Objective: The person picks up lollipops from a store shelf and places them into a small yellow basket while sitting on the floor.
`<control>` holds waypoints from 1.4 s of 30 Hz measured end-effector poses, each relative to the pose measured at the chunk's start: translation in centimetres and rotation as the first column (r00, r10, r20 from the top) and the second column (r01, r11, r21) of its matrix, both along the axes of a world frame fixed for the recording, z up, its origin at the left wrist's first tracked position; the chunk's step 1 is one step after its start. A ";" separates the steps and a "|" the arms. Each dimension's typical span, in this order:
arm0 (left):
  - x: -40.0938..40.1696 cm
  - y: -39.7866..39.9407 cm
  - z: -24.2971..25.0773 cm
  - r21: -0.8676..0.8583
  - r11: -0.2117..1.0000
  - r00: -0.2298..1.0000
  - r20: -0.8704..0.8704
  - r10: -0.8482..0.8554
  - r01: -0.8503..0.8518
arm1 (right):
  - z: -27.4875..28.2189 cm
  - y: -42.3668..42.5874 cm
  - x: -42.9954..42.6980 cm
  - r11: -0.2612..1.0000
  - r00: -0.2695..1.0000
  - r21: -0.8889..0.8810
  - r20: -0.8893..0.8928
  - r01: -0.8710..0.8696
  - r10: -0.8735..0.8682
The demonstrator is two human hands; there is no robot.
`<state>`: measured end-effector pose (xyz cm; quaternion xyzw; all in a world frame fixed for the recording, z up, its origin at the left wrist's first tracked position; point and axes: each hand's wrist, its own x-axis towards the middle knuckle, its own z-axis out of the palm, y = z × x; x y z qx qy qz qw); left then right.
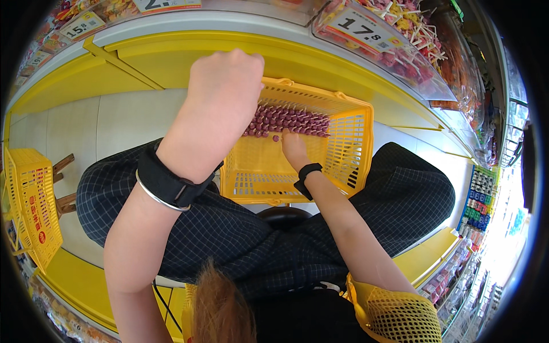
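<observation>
My left hand (227, 83) is raised close to the camera, its back towards me and its fingers curled. Whatever its palm may hold is hidden. It covers the left part of a yellow plastic basket (253, 158). Inside the basket, rows of purple lollipops (296, 120) lie along the far side, their white sticks pointing up and to the right. My right hand (294, 148) reaches into the basket just in front of these rows. At its fingertips is a single purple lollipop (276, 138), apparently pinched by its stick.
Candy bins with price tags (358, 28) line the shelf above yellow drawer fronts (171, 51). Another yellow basket (34, 206) stands at the left beside wooden legs (64, 203). My knees (411, 188) flank the basket. More shelving (480, 206) stands at the right.
</observation>
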<state>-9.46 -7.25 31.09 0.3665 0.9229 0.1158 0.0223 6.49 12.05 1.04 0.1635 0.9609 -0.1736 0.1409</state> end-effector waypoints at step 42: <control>-0.1 0.3 0.1 0.000 1.000 0.999 -0.035 0.002 -0.002 | -2.6 -0.3 -0.9 0.996 0.996 0.066 -0.058 -0.060 0.064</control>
